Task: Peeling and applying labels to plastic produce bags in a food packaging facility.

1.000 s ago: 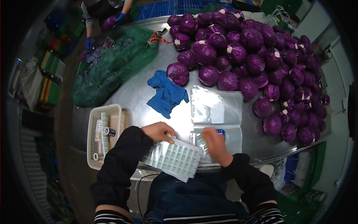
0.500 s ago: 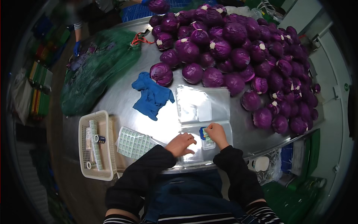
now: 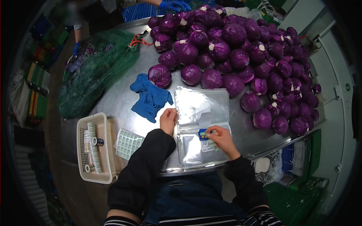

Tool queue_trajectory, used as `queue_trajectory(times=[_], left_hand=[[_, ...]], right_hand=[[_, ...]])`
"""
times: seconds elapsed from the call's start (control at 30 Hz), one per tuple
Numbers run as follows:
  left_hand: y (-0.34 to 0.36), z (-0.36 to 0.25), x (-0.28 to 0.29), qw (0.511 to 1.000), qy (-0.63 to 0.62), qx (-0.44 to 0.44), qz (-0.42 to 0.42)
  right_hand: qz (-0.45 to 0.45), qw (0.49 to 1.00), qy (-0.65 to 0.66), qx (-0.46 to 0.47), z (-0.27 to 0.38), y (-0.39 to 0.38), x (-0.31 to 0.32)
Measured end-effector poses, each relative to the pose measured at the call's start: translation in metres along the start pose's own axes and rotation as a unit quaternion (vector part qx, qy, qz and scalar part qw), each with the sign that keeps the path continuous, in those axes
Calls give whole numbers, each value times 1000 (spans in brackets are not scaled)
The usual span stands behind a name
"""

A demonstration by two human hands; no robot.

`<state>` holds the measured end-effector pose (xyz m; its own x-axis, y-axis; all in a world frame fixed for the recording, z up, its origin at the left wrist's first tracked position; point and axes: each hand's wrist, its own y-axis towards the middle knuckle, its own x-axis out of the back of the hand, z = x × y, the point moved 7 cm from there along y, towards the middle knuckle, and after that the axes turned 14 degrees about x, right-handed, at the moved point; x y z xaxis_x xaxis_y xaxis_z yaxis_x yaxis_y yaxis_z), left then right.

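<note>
A stack of clear plastic bags (image 3: 201, 126) lies flat on the metal table (image 3: 117, 100) in front of me. My left hand (image 3: 168, 120) pinches the left edge of the top bag. My right hand (image 3: 222, 140) presses its fingertips on a small blue and white label (image 3: 205, 140) stuck on the nearer bag. A sheet of small green and white stickers (image 3: 128, 143) lies to the left of my left forearm. A big heap of red cabbages (image 3: 241, 56) covers the far and right part of the table.
A white plastic basket (image 3: 93, 148) with sticker strips and a small roll stands at the table's left front corner. A blue cloth (image 3: 150, 98) lies beside one cabbage. A green net sack (image 3: 96, 71) lies at far left. Another person's blue-gloved hand (image 3: 171, 5) reaches in at the top.
I put the sticker sheet down on the table at the left. My left hand moved up to the bag's edge, and my right hand stayed pressing the label on the bag.
</note>
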<state>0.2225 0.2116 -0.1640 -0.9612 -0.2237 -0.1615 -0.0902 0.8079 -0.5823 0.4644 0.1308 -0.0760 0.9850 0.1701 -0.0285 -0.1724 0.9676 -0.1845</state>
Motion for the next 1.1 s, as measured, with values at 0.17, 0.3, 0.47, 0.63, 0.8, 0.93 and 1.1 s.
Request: queue_trajectory(times=[0.17, 0.3, 0.47, 0.63, 0.8, 0.93, 1.1], left_hand=[[-55, 20, -17, 935, 316, -140, 85], [-106, 54, -56, 692, 563, -334, 305], [-73, 69, -49, 766, 497, -292, 286], [-11, 33, -18, 985, 135, 12, 105], [-34, 5, -22, 965, 201, -157, 52], [-103, 41, -57, 713, 519, -380, 277], [-79, 68, -52, 748, 505, -302, 306]], right_hand=[[-48, 962, -265, 51, -72, 35, 12], [-22, 865, -493, 91, -72, 41, 23], [25, 976, -214, -20, -34, 41, 23], [67, 997, 30, 13, 14, 24, 4], [88, 937, -323, 102, -31, 39, 4], [116, 852, -498, 113, -51, 46, -1], [42, 906, -411, 91, -26, 42, 21]])
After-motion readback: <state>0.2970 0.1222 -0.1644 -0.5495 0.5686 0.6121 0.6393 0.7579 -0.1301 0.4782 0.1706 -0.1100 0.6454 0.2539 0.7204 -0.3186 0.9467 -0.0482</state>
